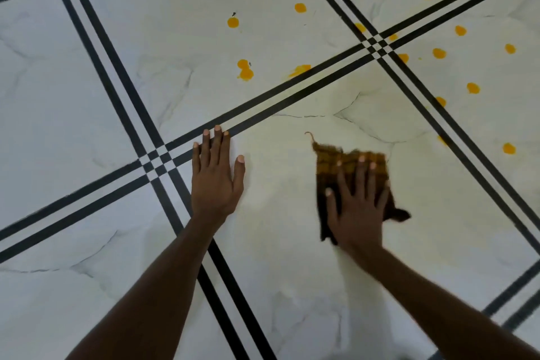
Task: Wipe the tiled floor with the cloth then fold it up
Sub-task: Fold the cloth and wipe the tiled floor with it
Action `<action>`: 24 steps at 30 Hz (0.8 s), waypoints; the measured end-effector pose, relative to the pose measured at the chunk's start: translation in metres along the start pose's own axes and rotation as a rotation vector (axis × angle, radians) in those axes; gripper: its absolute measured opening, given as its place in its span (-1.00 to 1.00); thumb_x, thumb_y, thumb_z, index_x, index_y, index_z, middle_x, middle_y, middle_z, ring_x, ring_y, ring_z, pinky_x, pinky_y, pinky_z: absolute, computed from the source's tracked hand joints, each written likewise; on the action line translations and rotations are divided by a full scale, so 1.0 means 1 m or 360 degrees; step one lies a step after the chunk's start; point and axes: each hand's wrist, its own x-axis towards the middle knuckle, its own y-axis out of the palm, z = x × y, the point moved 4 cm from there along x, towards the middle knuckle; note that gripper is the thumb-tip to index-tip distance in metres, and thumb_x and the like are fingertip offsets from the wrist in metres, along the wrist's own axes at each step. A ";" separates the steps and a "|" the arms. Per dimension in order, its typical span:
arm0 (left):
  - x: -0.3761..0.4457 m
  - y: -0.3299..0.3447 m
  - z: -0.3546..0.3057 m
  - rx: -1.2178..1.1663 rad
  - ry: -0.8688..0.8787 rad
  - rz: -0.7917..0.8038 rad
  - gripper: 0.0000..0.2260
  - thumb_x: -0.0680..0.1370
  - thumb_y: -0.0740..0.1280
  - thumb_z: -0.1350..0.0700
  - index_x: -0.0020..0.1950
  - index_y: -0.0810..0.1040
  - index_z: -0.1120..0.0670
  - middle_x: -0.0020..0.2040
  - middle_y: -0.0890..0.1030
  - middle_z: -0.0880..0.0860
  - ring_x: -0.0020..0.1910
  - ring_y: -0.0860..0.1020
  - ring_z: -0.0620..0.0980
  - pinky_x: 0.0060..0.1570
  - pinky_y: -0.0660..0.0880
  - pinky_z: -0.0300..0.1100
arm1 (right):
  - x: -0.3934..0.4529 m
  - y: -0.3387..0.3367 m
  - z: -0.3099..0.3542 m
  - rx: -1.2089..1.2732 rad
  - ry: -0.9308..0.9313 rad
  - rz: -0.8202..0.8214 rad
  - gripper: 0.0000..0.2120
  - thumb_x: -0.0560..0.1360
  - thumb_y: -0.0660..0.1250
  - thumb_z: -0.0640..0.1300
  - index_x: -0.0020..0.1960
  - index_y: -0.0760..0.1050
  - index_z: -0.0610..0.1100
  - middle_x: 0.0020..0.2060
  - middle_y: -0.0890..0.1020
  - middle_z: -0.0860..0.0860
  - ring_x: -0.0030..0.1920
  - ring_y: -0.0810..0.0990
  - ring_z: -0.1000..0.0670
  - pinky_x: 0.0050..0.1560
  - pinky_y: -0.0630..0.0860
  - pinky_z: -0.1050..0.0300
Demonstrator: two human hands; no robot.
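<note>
Both hands flat on the tiled floor.
Right hand, fingers spread, presses the brown cloth; left hand lies open, empty; orange spots upper right.

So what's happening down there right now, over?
Left hand flat on bare tile, empty. Right hand pressing brown cloth to floor. Orange spots ahead unwiped. Nothing in the way.
</note>
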 end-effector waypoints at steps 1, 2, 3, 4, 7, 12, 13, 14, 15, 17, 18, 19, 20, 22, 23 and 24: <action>-0.001 -0.001 0.000 -0.0007 0.0003 -0.0006 -0.37 0.71 -0.15 -0.20 0.69 0.07 0.12 0.71 0.04 0.07 0.70 -0.06 0.02 0.66 -0.03 0.10 | -0.020 0.008 0.030 0.0046 -0.0146 0.0038 -0.41 0.69 0.00 0.21 0.69 0.14 0.09 0.70 0.02 -0.17 0.70 -0.07 -0.26 0.58 -0.01 -0.48; -0.001 -0.001 0.000 -0.0012 0.0010 -0.0018 -0.38 0.71 -0.15 -0.20 0.69 0.07 0.11 0.71 0.05 0.06 0.70 -0.06 0.02 0.66 -0.03 0.10 | -0.027 0.016 0.060 0.0079 -0.0368 0.0080 -0.42 0.69 0.03 0.22 0.68 0.15 0.12 0.71 0.02 -0.16 0.70 -0.08 -0.25 0.59 -0.06 -0.48; -0.001 -0.001 0.000 -0.0019 0.0013 -0.0026 -0.38 0.71 -0.14 -0.20 0.69 0.08 0.11 0.71 0.05 0.06 0.70 -0.06 0.02 0.66 -0.02 0.11 | -0.019 0.020 0.085 0.0095 -0.0577 0.0092 -0.42 0.70 0.03 0.24 0.68 0.13 0.14 0.71 0.01 -0.12 0.71 -0.10 -0.22 0.60 -0.10 -0.47; 0.000 -0.001 0.000 -0.0036 0.0020 -0.0026 -0.39 0.71 -0.12 -0.19 0.69 0.09 0.11 0.71 0.06 0.06 0.70 -0.07 0.02 0.66 -0.02 0.12 | 0.005 0.020 0.103 0.0107 -0.0728 0.0079 -0.42 0.70 0.01 0.27 0.68 0.10 0.16 0.71 0.01 -0.08 0.71 -0.12 -0.19 0.61 -0.12 -0.46; -0.001 0.000 0.001 -0.0069 0.0027 0.0004 -0.39 0.71 -0.11 -0.19 0.69 0.07 0.09 0.71 0.04 0.05 0.70 -0.09 -0.01 0.66 -0.04 0.11 | 0.110 0.015 0.089 0.0071 -0.0657 -0.0008 -0.42 0.70 -0.02 0.30 0.67 0.11 0.18 0.70 0.14 -0.04 0.71 0.01 -0.17 0.60 0.00 -0.43; -0.001 0.002 0.002 -0.0001 0.0015 -0.0011 -0.38 0.71 -0.07 -0.21 0.69 0.05 0.11 0.71 0.03 0.06 0.70 -0.09 0.01 0.66 -0.04 0.12 | 0.126 -0.008 -0.058 0.0045 0.0119 -0.0173 -0.36 0.69 -0.11 0.32 0.70 0.08 0.09 0.69 0.14 -0.14 0.68 0.09 -0.25 0.60 0.02 -0.45; -0.001 0.002 0.001 0.0008 0.0017 -0.0015 -0.37 0.71 -0.06 -0.22 0.69 0.06 0.11 0.71 0.03 0.07 0.70 -0.08 0.02 0.66 -0.04 0.12 | 0.094 -0.009 -0.068 0.0046 0.0234 -0.0175 -0.36 0.69 -0.12 0.31 0.69 0.09 0.08 0.69 0.12 -0.15 0.68 0.08 -0.26 0.59 0.03 -0.47; -0.001 0.001 0.000 0.0017 0.0016 -0.0015 -0.36 0.71 -0.06 -0.22 0.69 0.06 0.12 0.71 0.03 0.07 0.70 -0.08 0.03 0.66 -0.03 0.13 | 0.057 -0.007 -0.063 0.0012 0.0291 -0.0161 -0.37 0.69 -0.11 0.29 0.69 0.12 0.07 0.69 0.11 -0.17 0.68 0.07 -0.27 0.57 0.04 -0.48; -0.001 -0.001 -0.002 0.0025 0.0019 -0.0010 -0.36 0.71 -0.05 -0.23 0.69 0.06 0.12 0.71 0.03 0.07 0.70 -0.08 0.03 0.66 -0.03 0.13 | 0.022 -0.001 -0.048 -0.0021 0.0251 -0.0136 -0.39 0.69 -0.07 0.27 0.68 0.16 0.07 0.68 0.12 -0.19 0.68 0.07 -0.29 0.56 0.04 -0.49; -0.002 -0.002 -0.004 0.0036 0.0028 0.0001 -0.35 0.71 -0.04 -0.23 0.69 0.04 0.12 0.72 0.01 0.06 0.70 -0.09 0.03 0.66 -0.04 0.13 | -0.017 0.014 0.004 0.0034 -0.0076 -0.0010 -0.42 0.69 0.00 0.26 0.66 0.22 0.09 0.68 0.13 -0.20 0.67 0.06 -0.29 0.57 -0.02 -0.52; -0.002 -0.002 -0.004 0.0033 0.0031 0.0001 -0.35 0.70 -0.03 -0.23 0.70 0.03 0.11 0.72 0.01 0.06 0.70 -0.09 0.03 0.66 -0.05 0.13 | -0.015 0.019 0.031 0.0067 -0.0303 0.0021 -0.42 0.69 0.01 0.27 0.66 0.20 0.12 0.69 0.10 -0.17 0.69 0.02 -0.27 0.58 -0.07 -0.51; -0.001 -0.001 -0.003 0.0021 0.0033 -0.0003 -0.35 0.70 -0.03 -0.23 0.70 0.03 0.11 0.72 0.01 0.06 0.70 -0.10 0.03 0.66 -0.06 0.13 | 0.002 0.020 0.052 0.0093 -0.0506 0.0031 -0.41 0.69 0.01 0.28 0.67 0.16 0.14 0.70 0.07 -0.14 0.70 -0.03 -0.25 0.59 -0.10 -0.49; -0.002 -0.001 -0.002 0.0009 0.0038 -0.0004 -0.35 0.70 -0.03 -0.24 0.70 0.03 0.10 0.72 0.01 0.05 0.70 -0.10 0.03 0.67 -0.07 0.12 | 0.026 0.019 0.065 0.0101 -0.0655 0.0019 -0.40 0.69 0.00 0.30 0.68 0.12 0.15 0.71 0.06 -0.10 0.71 -0.06 -0.22 0.59 -0.10 -0.47; -0.003 0.001 0.001 -0.0005 0.0049 -0.0009 -0.34 0.70 -0.03 -0.25 0.70 0.03 0.09 0.72 0.01 0.05 0.70 -0.10 0.02 0.67 -0.09 0.10 | 0.081 0.015 0.064 0.0088 -0.0706 -0.0007 -0.40 0.69 0.00 0.32 0.68 0.10 0.16 0.70 0.10 -0.04 0.71 -0.03 -0.18 0.61 -0.06 -0.42; -0.003 0.002 0.002 -0.0002 0.0056 -0.0015 -0.34 0.70 -0.03 -0.26 0.70 0.04 0.10 0.72 0.01 0.05 0.70 -0.10 0.02 0.67 -0.09 0.10 | 0.104 0.012 0.047 0.0059 -0.0581 -0.0030 -0.39 0.69 -0.01 0.32 0.68 0.11 0.16 0.70 0.13 -0.05 0.70 0.01 -0.18 0.62 -0.03 -0.41; -0.004 0.003 0.002 0.0012 0.0066 -0.0024 -0.34 0.70 -0.03 -0.26 0.70 0.04 0.10 0.72 0.02 0.05 0.70 -0.09 0.03 0.67 -0.10 0.09 | 0.116 0.008 0.021 0.0023 -0.0385 -0.0062 -0.38 0.68 -0.02 0.33 0.68 0.11 0.15 0.69 0.14 -0.06 0.70 0.05 -0.19 0.62 0.00 -0.41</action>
